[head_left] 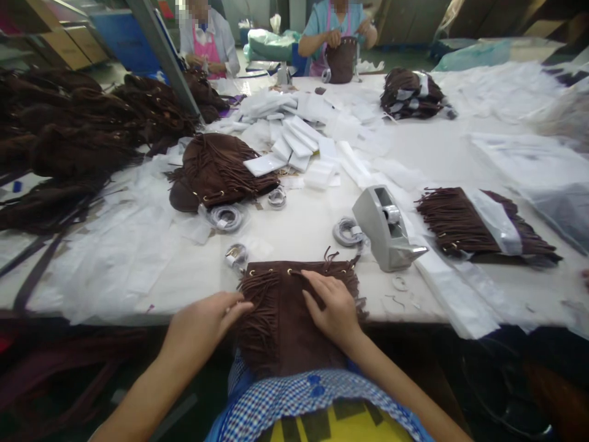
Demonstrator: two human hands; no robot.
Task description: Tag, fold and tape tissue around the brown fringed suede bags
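A brown suede fringed bag (285, 325) lies over the near edge of the white table (313, 227), hanging toward my lap. My left hand (207, 322) rests on its left side, fingers stretched over the fringe. My right hand (331, 304) lies flat on the bag's upper right part, fingers spread toward the eyelet row at its top. Neither hand holds anything. A small silver ring of cord (237, 256) sits just beyond the bag's top left corner.
A grey tape dispenser (386, 230) stands right of the bag. Another fringed bag (216, 172) lies mid-table, a bagged one (478, 224) at right. Dark bags (73, 135) pile up at left. White packets (294, 144) and plastic sheets cover the table. Two people work at the far end.
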